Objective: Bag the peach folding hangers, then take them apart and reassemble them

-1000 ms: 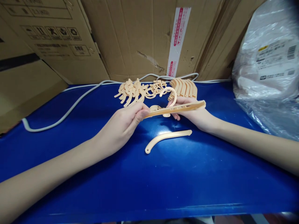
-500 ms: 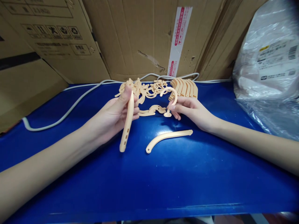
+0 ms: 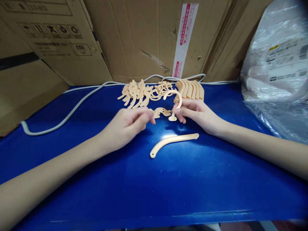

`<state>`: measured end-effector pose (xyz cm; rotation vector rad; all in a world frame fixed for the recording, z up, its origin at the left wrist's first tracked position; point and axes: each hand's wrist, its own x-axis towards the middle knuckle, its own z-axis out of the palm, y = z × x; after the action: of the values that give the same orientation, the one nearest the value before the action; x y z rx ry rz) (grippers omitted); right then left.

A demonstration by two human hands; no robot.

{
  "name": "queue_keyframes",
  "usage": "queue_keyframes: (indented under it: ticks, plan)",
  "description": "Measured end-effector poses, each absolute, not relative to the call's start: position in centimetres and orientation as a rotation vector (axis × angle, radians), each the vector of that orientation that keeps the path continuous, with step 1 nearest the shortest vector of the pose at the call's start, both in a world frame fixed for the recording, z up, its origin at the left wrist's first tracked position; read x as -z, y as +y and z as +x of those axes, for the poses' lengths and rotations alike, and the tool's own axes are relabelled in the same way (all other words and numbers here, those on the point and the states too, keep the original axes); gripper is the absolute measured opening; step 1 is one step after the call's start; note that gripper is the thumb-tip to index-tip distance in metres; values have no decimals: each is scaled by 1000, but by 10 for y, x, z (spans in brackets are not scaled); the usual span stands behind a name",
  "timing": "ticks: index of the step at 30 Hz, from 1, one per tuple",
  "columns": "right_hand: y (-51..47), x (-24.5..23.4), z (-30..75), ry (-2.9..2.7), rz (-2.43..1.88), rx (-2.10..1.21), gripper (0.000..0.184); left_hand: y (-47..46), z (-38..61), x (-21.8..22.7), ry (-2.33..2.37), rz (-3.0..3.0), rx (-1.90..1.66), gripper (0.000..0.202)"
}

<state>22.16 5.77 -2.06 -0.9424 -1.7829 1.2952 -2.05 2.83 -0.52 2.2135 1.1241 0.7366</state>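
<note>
My right hand [image 3: 197,115] pinches a peach plastic hook [image 3: 177,98], which stands upright with its round foot on the blue table [image 3: 168,186]. My left hand [image 3: 128,123] hovers just left of it, fingers curled and pressed together; what they hold is hidden. The fingertips of that hand point at a small flat peach piece [image 3: 162,112] lying between both hands. A long curved peach arm [image 3: 173,141] lies loose on the table in front of the hands.
A heap of small peach parts [image 3: 141,91] and a row of stacked curved arms [image 3: 191,89] sit at the back. A white cable [image 3: 72,109] runs along the rear. Cardboard boxes [image 3: 134,38] form the back wall; a plastic bag [image 3: 276,70] stands at the right.
The long peach arm, first held level between both hands, then upright in my left hand, is now out of sight. My left hand has turned palm down. The right hand kept the hook.
</note>
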Motion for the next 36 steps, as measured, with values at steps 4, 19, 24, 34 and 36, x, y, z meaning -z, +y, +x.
queue_keyframes:
  ticks: [4,19,24,34,36]
  plan:
    - [58,20,222,-1789,-952,-1301,14,29,-20,14,1088,2640,-555,33]
    - [57,19,220,-1586,-856,-1501,21,28,-19,23,1106,2867,-475,40]
    - [58,19,219,-1430,-870,-1621,25,27,-16,25,1172,2933,-446,35]
    - [54,18,217,-1364,-884,-1680,33,27,-14,27,1026,2949,-600,22]
    - [53,17,216,-1356,-885,-1672,37,27,-14,26,967,2951,-641,24]
